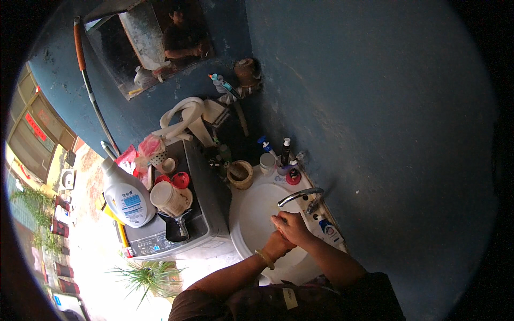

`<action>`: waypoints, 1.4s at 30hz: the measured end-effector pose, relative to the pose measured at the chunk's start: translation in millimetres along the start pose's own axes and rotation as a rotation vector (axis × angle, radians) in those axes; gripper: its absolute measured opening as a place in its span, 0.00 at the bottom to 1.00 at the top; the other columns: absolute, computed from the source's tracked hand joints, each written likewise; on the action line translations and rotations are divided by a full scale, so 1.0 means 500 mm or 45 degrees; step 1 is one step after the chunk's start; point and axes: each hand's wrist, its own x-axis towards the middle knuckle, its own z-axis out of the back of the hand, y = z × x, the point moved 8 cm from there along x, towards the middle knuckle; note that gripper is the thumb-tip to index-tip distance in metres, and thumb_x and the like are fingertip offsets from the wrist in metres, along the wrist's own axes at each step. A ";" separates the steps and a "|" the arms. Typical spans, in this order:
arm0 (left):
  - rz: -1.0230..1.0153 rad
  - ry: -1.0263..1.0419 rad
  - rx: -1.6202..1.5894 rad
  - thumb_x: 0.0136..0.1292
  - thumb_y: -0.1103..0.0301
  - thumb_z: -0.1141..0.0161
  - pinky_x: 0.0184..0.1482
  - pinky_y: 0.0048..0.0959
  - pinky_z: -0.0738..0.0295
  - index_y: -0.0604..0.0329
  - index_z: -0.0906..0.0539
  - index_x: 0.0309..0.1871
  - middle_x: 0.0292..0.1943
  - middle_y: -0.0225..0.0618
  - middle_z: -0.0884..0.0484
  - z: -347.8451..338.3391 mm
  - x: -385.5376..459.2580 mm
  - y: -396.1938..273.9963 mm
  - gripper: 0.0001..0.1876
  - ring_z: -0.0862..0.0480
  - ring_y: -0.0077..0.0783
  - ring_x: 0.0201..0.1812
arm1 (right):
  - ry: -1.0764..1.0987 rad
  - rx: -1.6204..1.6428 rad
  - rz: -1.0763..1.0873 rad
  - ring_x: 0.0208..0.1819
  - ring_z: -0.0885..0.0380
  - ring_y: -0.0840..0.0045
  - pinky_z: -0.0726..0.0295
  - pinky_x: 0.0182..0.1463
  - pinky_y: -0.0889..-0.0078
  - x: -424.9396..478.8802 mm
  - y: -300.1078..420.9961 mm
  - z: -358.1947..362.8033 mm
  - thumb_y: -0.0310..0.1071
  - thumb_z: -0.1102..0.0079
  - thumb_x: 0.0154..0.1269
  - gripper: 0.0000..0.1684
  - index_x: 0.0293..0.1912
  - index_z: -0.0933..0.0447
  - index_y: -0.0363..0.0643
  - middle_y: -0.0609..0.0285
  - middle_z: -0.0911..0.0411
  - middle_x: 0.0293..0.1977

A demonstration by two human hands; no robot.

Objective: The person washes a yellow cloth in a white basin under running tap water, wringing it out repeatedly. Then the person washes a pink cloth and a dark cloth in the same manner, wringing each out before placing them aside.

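Over a white washbasin [257,216], my two hands are pressed together. My right hand [294,228] lies on top, its fingers curled over the other. Beneath it is my left hand [277,245], with a pale bangle [265,259] on the wrist. The palms face each other, so anything between them is hidden. Just above the hands arches a chrome faucet [300,193]; I cannot make out whether water runs from it. To their right, on the basin's rim, rests a white and blue bottle [329,230] bearing writing.
On the basin's far ledge stand a mortar with pestle [240,175], a clear jar [267,163] and a dark pump bottle [286,150]. A top-loading washing machine [211,224] at left carries a detergent jug [127,196], a tub [168,198] and a black dipper [175,230]. Blue walls [381,120] enclose the corner.
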 end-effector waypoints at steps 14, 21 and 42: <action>0.502 0.244 0.289 0.59 0.56 0.45 0.44 0.44 0.25 0.58 0.23 0.45 0.41 0.52 0.19 -0.118 -0.020 0.183 0.17 0.19 0.54 0.42 | -0.267 -0.422 -0.229 0.27 0.25 0.51 0.28 0.33 0.51 0.019 -0.203 -0.059 0.50 0.52 0.66 0.24 0.26 0.26 0.38 0.46 0.24 0.23; 0.903 0.209 0.215 0.57 0.51 0.44 0.48 0.45 0.26 0.56 0.28 0.52 0.45 0.52 0.21 -0.056 -0.041 0.094 0.25 0.22 0.54 0.47 | -0.348 -0.154 -0.532 0.27 0.25 0.63 0.27 0.34 0.61 -0.027 -0.367 -0.072 0.49 0.52 0.67 0.23 0.29 0.24 0.39 0.54 0.24 0.23; 0.408 0.558 -1.006 0.61 0.58 0.39 0.41 0.25 0.27 0.61 0.36 0.63 0.48 0.37 0.22 -0.043 -0.098 -0.133 0.31 0.22 0.28 0.41 | -1.107 1.336 -0.275 0.42 0.25 0.72 0.25 0.48 0.65 -0.358 -0.082 0.054 0.50 0.47 0.65 0.20 0.45 0.26 0.44 0.61 0.24 0.40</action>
